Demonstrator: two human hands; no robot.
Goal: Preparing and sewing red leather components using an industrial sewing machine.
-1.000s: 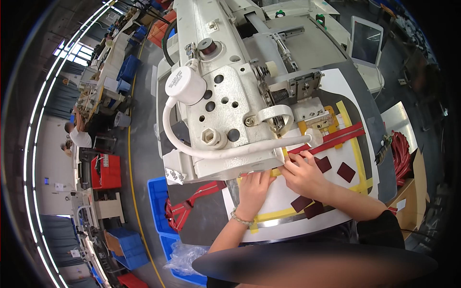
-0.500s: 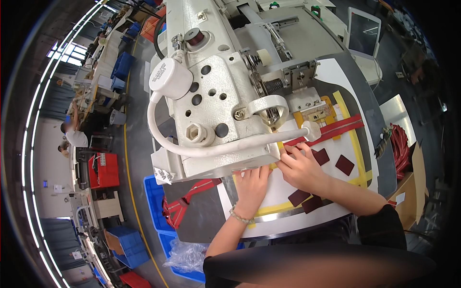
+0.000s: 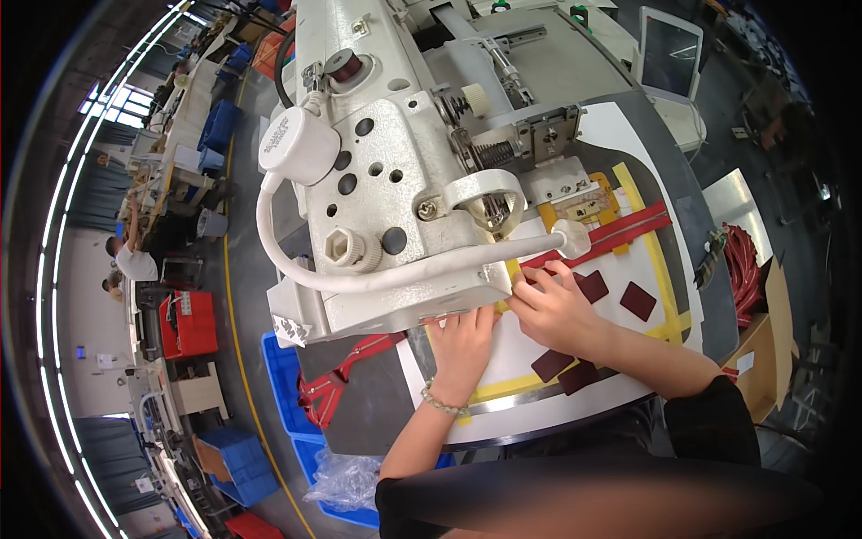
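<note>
On the bench [image 3: 364,400], a red zipper [image 3: 624,239] extends rightward from below the sewing machine [image 3: 373,216] across a white sheet [image 3: 503,355], dark red patches [image 3: 638,302] nearby. In front of the machine, the right hand [image 3: 552,310] bends its fingers beside the zipper, any pinch indeterminable; the left hand's [image 3: 462,350] fingertips are hidden beneath the machine's edge, their state unclear. Left of the machine stand a blue bin [image 3: 280,359] and, beyond a yellow floor line [image 3: 227,269], a red bin [image 3: 189,323].
</note>
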